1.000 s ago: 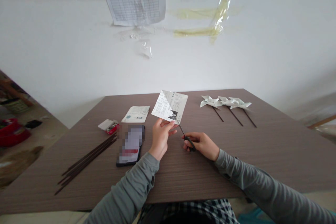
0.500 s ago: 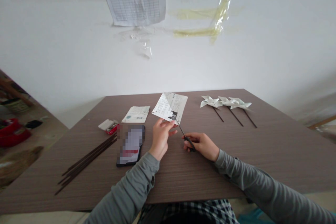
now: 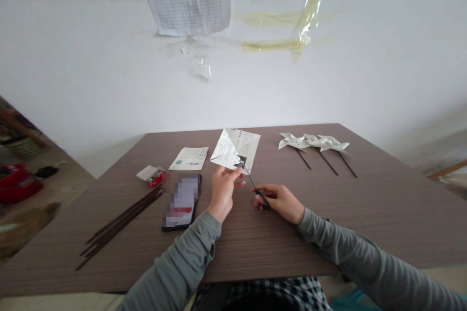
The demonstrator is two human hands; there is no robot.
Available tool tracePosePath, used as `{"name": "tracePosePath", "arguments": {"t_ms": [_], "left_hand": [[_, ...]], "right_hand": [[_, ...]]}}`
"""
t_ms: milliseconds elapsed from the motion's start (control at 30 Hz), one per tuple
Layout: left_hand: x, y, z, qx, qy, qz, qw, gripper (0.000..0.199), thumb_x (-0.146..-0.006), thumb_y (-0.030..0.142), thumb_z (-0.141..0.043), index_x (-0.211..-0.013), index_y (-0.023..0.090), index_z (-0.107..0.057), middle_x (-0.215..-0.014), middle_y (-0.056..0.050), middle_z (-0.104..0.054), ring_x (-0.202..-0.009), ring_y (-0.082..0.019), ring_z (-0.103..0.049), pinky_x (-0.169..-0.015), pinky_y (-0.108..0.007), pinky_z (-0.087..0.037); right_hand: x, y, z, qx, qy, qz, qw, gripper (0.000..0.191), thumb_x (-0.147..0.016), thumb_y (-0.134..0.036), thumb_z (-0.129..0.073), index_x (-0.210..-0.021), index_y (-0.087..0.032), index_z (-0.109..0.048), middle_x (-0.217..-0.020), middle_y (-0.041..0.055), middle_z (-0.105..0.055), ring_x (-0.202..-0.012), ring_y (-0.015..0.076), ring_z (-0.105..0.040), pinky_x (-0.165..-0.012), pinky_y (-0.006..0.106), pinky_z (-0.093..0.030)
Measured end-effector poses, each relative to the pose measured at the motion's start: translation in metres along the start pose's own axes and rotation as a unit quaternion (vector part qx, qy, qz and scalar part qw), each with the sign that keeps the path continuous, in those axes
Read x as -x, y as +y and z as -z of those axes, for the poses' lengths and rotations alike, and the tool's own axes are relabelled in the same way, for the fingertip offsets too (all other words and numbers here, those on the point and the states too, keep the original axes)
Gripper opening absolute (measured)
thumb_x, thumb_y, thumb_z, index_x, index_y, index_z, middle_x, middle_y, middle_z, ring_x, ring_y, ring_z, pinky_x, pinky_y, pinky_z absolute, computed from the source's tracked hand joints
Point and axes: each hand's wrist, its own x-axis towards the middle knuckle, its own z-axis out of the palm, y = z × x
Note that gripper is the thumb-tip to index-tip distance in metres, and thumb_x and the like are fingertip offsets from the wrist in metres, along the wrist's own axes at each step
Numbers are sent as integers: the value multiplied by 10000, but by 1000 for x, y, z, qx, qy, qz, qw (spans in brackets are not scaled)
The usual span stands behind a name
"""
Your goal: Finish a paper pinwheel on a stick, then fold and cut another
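My left hand (image 3: 225, 189) pinches the near corner of a square sheet of printed paper (image 3: 233, 148), held up above the table. Diagonal lines cross the sheet, and one reaches its left corner. In my right hand (image 3: 279, 199) is a pair of scissors (image 3: 263, 198) with black handles, fingers wrapped through the loops. The blades point up and left and meet the paper at its near corner, close to my left fingertips. How far the blades reach into the paper is hard to make out.
Left on the brown table (image 3: 328, 243) lie a phone (image 3: 181, 204), a small stack of paper (image 3: 189, 159), an open red-and-white box (image 3: 151, 175) of small items and several dark sticks (image 3: 120, 226). Three paper pinwheels (image 3: 314, 143) on sticks lie at the back right. A white wall (image 3: 233, 102) stands behind.
The paper has turned and shifted very slightly to the left. The scissors blades appear a little more closed at its near corner. Everything else is unmoved.
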Motion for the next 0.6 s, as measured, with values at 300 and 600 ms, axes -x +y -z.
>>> {"name": "tracePosePath", "arguments": {"t_ms": [300,600], "left_hand": [[4,3,-3,0,-2,10,1000,372,-692,210,-1080,-963,213,-826,-839,-3,-890,-751,-206,-867,-612,-244,-641],[4,2,-2,-11,0,11,1000,367,-736,202,-1096,-986,219,-828,-888,-21,-901,-798,-223,-880,-636,-256,-641]], "right_hand": [[1,-5,-2,1,6,-2,1000,859,-825,-876,-1087,-1254,-148,-930,-927,118,-940,-775,255,-820,-869,446,-738],[1,-3,-1,-2,0,7,1000,817,-853,-881,-1101,-1227,-173,-936,-902,97,-929,-772,249,-821,-865,438,-737]]}}
